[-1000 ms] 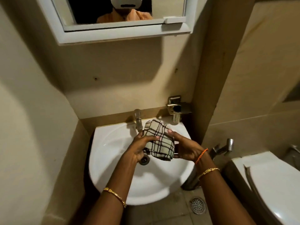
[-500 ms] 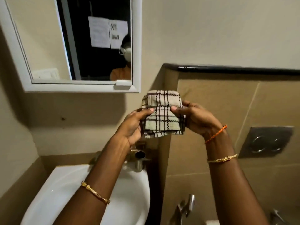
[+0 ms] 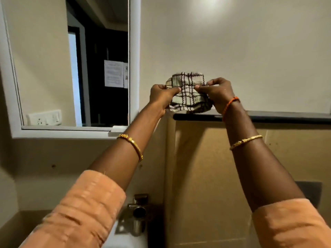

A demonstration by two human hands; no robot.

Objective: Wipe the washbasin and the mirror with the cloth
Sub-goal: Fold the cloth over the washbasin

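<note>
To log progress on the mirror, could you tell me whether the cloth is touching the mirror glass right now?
No, both hands hold the cloth up before the bare wall, right of the mirror frame.

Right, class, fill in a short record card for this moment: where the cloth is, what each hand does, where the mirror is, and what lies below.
cloth: checked cloth, folded, held up in front of the wall, just above a dark ledge
left hand: left hand grips the cloth's left edge
right hand: right hand grips its right edge
mirror: mirror, white-framed, left of the cloth, not touched
below: washbasin edge with a metal fitting
</note>
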